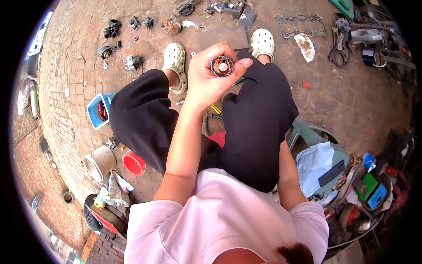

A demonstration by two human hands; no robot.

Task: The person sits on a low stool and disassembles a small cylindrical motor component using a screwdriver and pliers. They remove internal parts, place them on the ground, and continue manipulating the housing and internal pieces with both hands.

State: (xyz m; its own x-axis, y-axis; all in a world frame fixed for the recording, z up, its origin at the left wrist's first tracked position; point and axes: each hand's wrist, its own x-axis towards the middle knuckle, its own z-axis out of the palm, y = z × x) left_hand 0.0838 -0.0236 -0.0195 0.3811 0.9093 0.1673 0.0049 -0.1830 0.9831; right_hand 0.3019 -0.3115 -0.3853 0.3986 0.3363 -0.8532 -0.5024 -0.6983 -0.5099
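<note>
My left hand (209, 72) is raised between my knees, its fingers wrapped round a small motor armature (222, 67). The armature's end faces up, showing copper windings round a pale round shaft and a dark ring outside. My thumb lies along its right side. My right forearm runs down beside my right thigh, and my leg hides that hand. Beneath my left hand, between my legs, a yellow-handled tool (215, 109) and a dark curved tool (213, 124) show in part.
A blue tub (100, 111) with reddish-brown bits, a whitish bucket (100, 163) and a red bucket (133, 163) stand left. Motor parts (132, 62) lie ahead on the paving. At right are a green stool (305, 132) bearing a cloth and phone (331, 173), a gasket (302, 25) and piled scrap.
</note>
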